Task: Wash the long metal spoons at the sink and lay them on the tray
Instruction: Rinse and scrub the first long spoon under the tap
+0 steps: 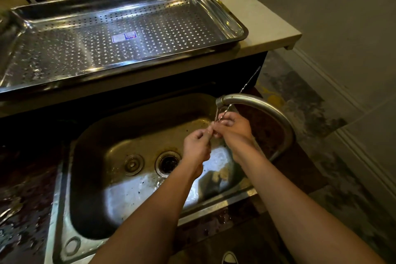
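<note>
Over a steel sink (137,195), both hands' fingers (225,122) clamp one spoon (248,84) under the tap (257,103), handle slanting up-right, tray (222,9) beyond.

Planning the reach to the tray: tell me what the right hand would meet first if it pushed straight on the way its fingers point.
The right hand points up-left, so it would likely meet the left hand's fingertips almost immediately, under the faucet spout. Depth is uncertain.
</note>
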`<action>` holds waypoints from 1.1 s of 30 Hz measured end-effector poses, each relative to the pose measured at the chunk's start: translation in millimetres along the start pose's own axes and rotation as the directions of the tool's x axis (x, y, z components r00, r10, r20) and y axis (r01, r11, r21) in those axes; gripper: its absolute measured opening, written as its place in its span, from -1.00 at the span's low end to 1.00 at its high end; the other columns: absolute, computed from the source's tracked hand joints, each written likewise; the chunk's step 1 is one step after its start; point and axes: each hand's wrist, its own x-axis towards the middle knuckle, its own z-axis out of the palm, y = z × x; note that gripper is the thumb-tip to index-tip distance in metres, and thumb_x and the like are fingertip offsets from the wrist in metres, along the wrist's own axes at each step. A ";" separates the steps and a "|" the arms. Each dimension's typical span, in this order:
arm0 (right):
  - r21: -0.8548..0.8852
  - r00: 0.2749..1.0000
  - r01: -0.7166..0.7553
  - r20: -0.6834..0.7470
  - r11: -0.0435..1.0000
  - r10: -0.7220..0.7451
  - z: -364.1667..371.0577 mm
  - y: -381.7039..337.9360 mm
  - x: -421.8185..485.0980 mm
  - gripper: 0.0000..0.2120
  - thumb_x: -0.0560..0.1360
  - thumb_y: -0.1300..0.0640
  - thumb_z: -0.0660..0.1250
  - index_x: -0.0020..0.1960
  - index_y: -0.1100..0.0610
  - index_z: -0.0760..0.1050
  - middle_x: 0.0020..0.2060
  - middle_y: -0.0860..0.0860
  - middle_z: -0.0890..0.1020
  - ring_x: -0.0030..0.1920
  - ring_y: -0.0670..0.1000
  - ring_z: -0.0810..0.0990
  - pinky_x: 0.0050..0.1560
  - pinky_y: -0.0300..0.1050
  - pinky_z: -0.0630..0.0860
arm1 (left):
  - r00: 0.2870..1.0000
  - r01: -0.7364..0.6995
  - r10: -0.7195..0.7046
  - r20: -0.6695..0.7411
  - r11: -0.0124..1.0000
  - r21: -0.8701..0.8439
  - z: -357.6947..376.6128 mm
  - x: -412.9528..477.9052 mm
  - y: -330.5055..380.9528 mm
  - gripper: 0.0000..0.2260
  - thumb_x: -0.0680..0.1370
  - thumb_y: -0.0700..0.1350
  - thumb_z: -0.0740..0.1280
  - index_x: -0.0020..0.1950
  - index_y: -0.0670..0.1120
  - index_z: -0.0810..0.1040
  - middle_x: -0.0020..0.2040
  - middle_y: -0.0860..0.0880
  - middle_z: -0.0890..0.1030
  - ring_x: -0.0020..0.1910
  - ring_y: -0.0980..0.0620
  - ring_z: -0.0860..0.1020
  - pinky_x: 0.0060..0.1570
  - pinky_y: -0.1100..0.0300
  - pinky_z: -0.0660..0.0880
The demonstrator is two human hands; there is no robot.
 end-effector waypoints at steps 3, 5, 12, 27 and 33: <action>-0.001 0.991 -0.096 0.090 0.995 0.096 10.1 11.1 -8.8 -0.85 0.47 0.37 0.42 -0.15 0.18 0.50 -0.40 0.06 0.64 -0.44 -0.04 0.60 -0.39 -0.22 0.56 | 0.999 -0.044 0.044 -0.008 0.999 0.024 -18.8 -12.6 -6.3 -0.74 0.61 -0.04 0.28 -0.24 -0.07 0.61 -0.51 0.03 0.27 -0.55 0.11 0.19 -0.57 0.29 0.12; 0.065 0.980 -0.160 0.133 0.985 0.150 14.9 16.4 -12.7 -0.90 0.53 0.31 0.38 -0.14 0.21 0.50 -0.37 0.12 0.64 -0.44 0.00 0.58 -0.39 -0.18 0.55 | 0.999 -0.044 0.044 0.000 0.998 0.055 -36.2 -22.0 -12.3 -0.75 0.62 -0.09 0.27 -0.23 -0.06 0.62 -0.49 0.01 0.31 -0.53 0.10 0.21 -0.54 0.27 0.13; 0.330 0.966 -0.258 0.078 0.908 0.247 24.1 38.2 -16.8 -0.96 0.59 0.27 0.29 -0.01 0.21 0.52 -0.26 0.12 0.66 -0.33 0.00 0.65 -0.34 -0.20 0.58 | 0.993 -0.054 0.082 -0.084 0.955 0.290 -89.3 -42.3 -23.7 -0.74 0.56 -0.22 0.31 -0.29 0.03 0.58 -0.45 0.01 0.41 -0.49 0.12 0.28 -0.52 0.29 0.22; -0.069 0.990 -0.124 0.052 0.990 0.127 1.6 24.4 -1.5 -0.87 0.53 0.17 0.41 0.04 0.20 0.62 -0.21 0.07 0.75 -0.20 0.09 0.74 -0.13 -0.04 0.68 | 0.948 0.081 -0.063 -0.312 0.996 0.044 -151.3 -61.2 -22.6 -0.90 0.57 -0.27 0.29 -0.11 -0.20 0.58 -0.41 -0.05 0.37 -0.50 0.07 0.31 -0.50 0.23 0.28; -0.505 0.978 -0.059 0.145 0.861 0.152 -7.1 17.0 -8.2 -0.85 0.53 0.06 0.40 -0.19 0.07 0.62 -0.35 0.02 0.69 -0.32 0.04 0.67 -0.30 -0.06 0.64 | 0.911 -0.005 -0.137 -0.390 0.940 -0.342 -149.3 -49.5 -17.0 -0.88 0.65 -0.23 0.16 0.04 -0.21 0.48 -0.33 -0.12 0.47 -0.46 0.04 0.48 -0.41 0.18 0.57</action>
